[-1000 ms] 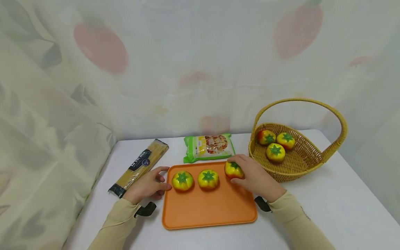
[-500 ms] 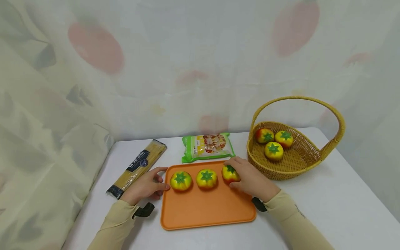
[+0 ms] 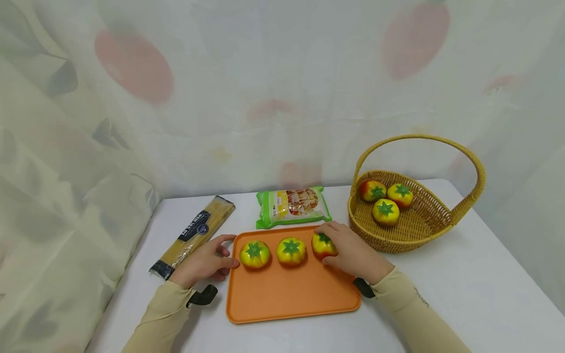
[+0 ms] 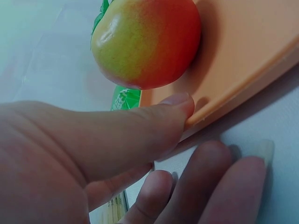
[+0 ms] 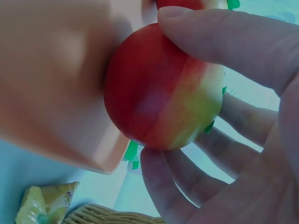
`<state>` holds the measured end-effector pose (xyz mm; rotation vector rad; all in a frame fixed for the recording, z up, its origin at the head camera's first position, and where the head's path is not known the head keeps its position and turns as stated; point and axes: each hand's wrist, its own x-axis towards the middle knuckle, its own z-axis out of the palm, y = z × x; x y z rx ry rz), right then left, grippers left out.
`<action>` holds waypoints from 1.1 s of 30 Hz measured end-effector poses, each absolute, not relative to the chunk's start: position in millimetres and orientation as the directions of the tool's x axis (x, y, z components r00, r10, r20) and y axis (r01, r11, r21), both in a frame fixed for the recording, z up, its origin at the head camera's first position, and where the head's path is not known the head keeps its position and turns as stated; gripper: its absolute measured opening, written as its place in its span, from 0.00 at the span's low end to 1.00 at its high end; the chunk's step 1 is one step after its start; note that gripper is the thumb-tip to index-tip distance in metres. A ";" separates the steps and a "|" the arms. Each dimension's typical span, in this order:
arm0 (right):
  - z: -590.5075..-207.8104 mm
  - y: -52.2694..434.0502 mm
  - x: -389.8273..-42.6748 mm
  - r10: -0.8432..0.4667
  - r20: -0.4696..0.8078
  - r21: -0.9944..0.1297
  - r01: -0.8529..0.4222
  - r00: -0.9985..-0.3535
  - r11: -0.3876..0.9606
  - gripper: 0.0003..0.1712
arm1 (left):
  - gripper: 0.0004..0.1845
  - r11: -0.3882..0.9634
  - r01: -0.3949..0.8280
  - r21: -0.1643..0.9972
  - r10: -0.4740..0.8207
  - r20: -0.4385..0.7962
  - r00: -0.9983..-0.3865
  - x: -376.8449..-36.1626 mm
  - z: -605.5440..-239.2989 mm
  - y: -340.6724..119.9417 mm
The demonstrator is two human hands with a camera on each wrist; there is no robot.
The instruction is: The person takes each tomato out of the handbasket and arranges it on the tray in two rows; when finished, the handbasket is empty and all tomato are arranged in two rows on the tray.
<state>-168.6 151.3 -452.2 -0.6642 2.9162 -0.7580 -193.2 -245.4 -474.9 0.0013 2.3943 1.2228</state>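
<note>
Your right hand (image 3: 353, 252) gripped the right tomato (image 3: 322, 244) at the tray's (image 3: 291, 299) far right corner, thumb and fingers curled round it. Your left hand (image 3: 204, 262) lay relaxed on the counter (image 3: 463, 289), thumb touching the tray's left rim beside the left tomato (image 3: 254, 254). Right of the tray, the basket (image 3: 410, 230) held three more.

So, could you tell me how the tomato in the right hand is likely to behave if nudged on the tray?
The tomato is round, so it may roll on the flat tray. Its glossy skin looks slippery, though the right hand's fingers wrap it firmly.
</note>
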 end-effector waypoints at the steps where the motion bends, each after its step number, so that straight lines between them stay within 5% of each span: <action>1: -452.0 151.5 -168.6 -0.420 0.050 -0.475 -0.391 -0.906 0.788 0.38 | 0.43 0.607 -0.199 0.769 0.200 -0.390 -0.899 -193.4 -474.8 -245.2; 21: -443.8 157.4 -168.0 -0.427 0.036 -0.492 -0.388 -0.904 0.779 0.43 | 0.42 0.617 -0.198 0.761 0.197 -0.394 -0.898 -193.4 -472.6 -244.2; 33: -416.0 207.3 -177.2 -0.290 0.228 -0.543 -0.369 -0.929 0.754 0.32 | 0.44 0.629 -0.224 0.744 0.181 -0.421 -0.889 -197.2 -475.3 -244.6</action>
